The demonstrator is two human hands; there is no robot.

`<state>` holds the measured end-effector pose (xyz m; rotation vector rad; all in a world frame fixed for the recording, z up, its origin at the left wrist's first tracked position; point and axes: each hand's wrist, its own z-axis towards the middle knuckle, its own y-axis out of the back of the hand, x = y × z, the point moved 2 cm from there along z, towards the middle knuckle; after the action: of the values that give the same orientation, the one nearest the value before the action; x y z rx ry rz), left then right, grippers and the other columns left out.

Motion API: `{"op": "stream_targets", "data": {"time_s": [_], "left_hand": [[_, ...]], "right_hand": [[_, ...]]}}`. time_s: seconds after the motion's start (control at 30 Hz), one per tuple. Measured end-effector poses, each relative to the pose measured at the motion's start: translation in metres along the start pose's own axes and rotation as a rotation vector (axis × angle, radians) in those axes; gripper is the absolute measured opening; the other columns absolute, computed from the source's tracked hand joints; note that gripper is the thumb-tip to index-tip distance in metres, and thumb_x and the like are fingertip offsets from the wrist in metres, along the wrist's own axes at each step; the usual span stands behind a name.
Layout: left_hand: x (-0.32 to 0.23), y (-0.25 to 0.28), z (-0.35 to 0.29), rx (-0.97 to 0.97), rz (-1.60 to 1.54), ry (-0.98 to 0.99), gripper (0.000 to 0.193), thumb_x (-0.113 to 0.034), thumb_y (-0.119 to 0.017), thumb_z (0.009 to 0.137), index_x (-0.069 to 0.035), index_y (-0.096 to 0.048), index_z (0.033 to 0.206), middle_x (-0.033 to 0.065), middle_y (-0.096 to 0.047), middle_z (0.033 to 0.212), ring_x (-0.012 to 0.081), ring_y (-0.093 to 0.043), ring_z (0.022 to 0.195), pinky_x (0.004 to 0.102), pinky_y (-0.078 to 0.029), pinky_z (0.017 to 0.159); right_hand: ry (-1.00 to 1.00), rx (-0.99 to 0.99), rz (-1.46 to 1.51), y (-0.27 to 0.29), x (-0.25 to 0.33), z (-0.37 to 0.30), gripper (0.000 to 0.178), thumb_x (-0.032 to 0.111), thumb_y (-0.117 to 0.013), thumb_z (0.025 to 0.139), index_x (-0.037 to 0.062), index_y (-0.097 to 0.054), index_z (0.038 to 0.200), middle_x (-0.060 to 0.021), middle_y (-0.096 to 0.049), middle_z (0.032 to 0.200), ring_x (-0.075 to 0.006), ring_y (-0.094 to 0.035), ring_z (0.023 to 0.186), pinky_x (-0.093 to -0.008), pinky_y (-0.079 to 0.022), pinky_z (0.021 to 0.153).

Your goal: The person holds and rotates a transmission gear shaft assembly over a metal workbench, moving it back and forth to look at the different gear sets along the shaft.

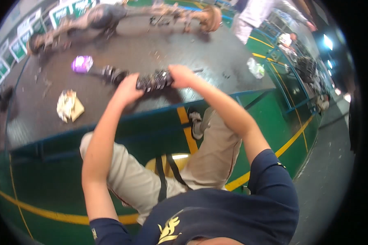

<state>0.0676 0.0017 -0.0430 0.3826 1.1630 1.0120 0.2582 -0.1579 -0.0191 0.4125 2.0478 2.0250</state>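
Observation:
A dark, shiny gear shaft (154, 81) with several toothed rings along it lies across the near part of the dark metal table (151, 53). My left hand (129, 88) is closed around its middle section, thumb side toward the shaft. At its right end my right hand (181, 76) grips it, fingers wrapped over the metal. To the left of my left hand the shaft carries on into thinner, stepped parts. A purple and white packet (82, 64) sits by that left tip. Both palms' undersides are hidden.
A long rusty axle (106, 18) spans the table's far side. Crumpled yellowish paper (68, 106) lies at the left, a whitish crumpled wrapper (255, 67) at the right corner. Another person in light clothing (259, 14) stands beyond. I sit on a yellow stool (153, 165).

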Motion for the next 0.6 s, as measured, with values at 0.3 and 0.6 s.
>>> {"op": "stream_targets", "data": {"time_s": [0.3, 0.6], "left_hand": [[0.001, -0.002, -0.016, 0.039, 0.157, 0.020, 0.067, -0.011, -0.072, 0.071, 0.001, -0.048, 0.132, 0.0225, -0.056, 0.124, 0.0357, -0.052, 0.121, 0.0397, -0.041, 0.105], [0.003, -0.020, 0.008, 0.043, 0.227, 0.074, 0.068, -0.010, -0.072, 0.072, 0.001, -0.047, 0.134, 0.0207, -0.054, 0.130, 0.0356, -0.051, 0.123, 0.0390, -0.039, 0.108]], "right_hand": [[0.073, 0.070, 0.078, -0.008, 0.007, 0.001, 0.056, 0.018, -0.074, 0.071, 0.0001, -0.048, 0.118, -0.0241, -0.061, 0.109, -0.0415, -0.057, 0.106, -0.0461, -0.048, 0.089], [0.043, 0.128, 0.280, 0.013, -0.037, -0.013, 0.059, 0.018, -0.075, 0.074, 0.0055, -0.054, 0.127, -0.0168, -0.065, 0.115, -0.0282, -0.062, 0.106, -0.0363, -0.048, 0.095]]}}
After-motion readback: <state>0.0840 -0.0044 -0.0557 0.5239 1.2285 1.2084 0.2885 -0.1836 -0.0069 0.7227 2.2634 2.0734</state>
